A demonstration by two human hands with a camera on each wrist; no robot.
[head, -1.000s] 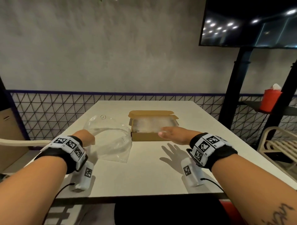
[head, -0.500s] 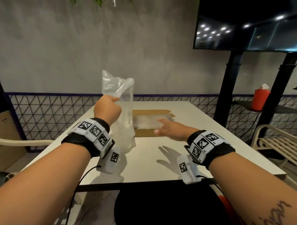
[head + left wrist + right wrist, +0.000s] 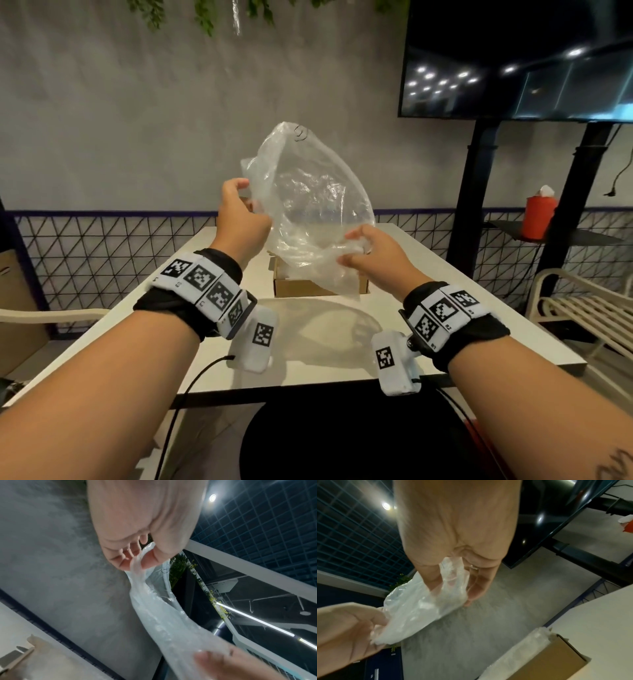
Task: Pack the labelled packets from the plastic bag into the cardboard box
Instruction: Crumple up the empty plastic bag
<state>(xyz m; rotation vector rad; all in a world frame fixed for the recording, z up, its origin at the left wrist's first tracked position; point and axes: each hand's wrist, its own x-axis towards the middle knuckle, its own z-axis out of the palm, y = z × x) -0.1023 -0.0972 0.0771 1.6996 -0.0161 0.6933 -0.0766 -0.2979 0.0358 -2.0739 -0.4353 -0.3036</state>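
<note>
- The plastic bag hangs in the air between both hands, directly above the cardboard box that sits on the white surface.
- The left hand holds it higher up; the left wrist view shows its grip pinching a gathered edge of film between thumb and curled fingers.
- The right hand holds it lower and to the right; its grip is also a pinch, with thumb and fingers closed on a bunch of the thin plastic.
- The bag's long axis therefore runs on a slant, from the upper left down to the lower right, with its lowest folds drooping just over the box's near wall.
- The bag looks clear and limp; I cannot make out any labelled packets inside it.
- Pale, wrapped contents show in the open box, though whether these are the packets I cannot tell.
- My judgement: the packing seems close to done, and the coming move turns on the bag sitting straight over the box opening, so anything left inside would drop in from the lower end, nearer the right hand.
</note>
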